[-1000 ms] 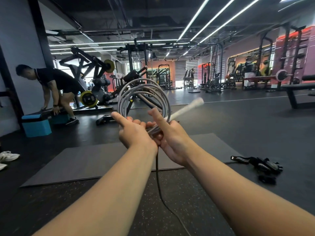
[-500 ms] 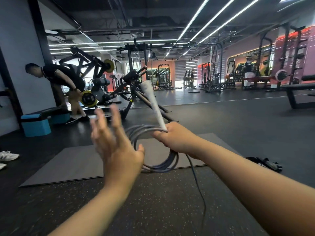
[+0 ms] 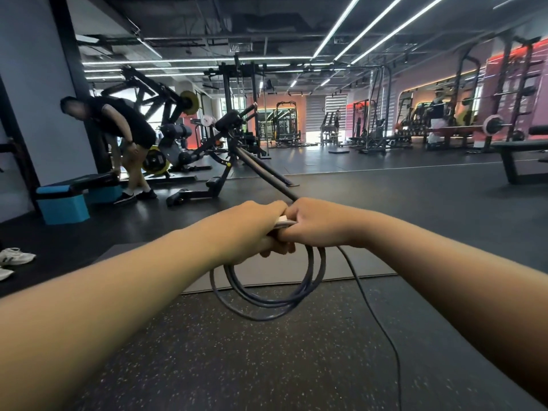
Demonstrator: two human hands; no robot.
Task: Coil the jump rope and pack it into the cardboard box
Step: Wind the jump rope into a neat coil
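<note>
The grey jump rope (image 3: 267, 304) hangs in several loops below my two hands, which meet at arm's length in the middle of the view. My left hand (image 3: 252, 226) grips the top of the coil. My right hand (image 3: 317, 223) is closed on it too, and the rope's white handle (image 3: 284, 222) shows between the two fists. One loose strand (image 3: 373, 315) trails from my right hand down to the floor at the lower right. No cardboard box is in view.
A grey exercise mat (image 3: 296, 271) lies on the speckled black floor beneath the coil. A person (image 3: 118, 129) bends over a blue bench (image 3: 65, 200) at the left. White shoes (image 3: 14, 256) sit at the far left. Gym machines and racks fill the background.
My left hand, open and raised half a second ago, has come down and closed on the coil beside my right hand. The handle no longer points up; the coil hangs lower.
</note>
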